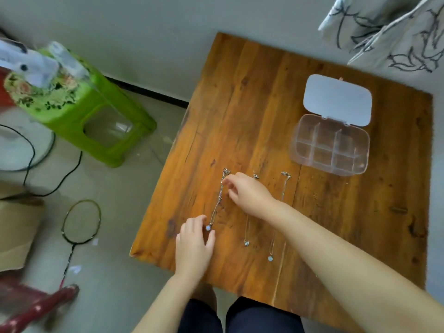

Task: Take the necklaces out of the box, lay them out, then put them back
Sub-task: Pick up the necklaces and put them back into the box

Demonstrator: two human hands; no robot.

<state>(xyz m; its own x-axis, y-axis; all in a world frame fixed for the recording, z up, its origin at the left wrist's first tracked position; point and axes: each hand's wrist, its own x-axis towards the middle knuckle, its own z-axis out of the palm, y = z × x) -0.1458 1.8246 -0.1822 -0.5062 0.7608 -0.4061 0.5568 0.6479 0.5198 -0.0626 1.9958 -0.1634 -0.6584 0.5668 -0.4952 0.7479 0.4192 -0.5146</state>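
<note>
Head: box (329,145) open, compartments look empty; both hands pinch leftmost necklace (217,203).

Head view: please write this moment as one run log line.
stage: laying out | left hand: at left necklace pendant | right hand: at its clasp end | compartment box: open

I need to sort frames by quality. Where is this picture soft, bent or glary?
Head view: the left edge smears, with the green stool and the red object blurred; the wooden table edges look bowed by the wide lens; light is soft and even, with no hard shadows; the clear box lid shows pale glare; necklace chains by the right hand stay thin, barely resolved.
</note>
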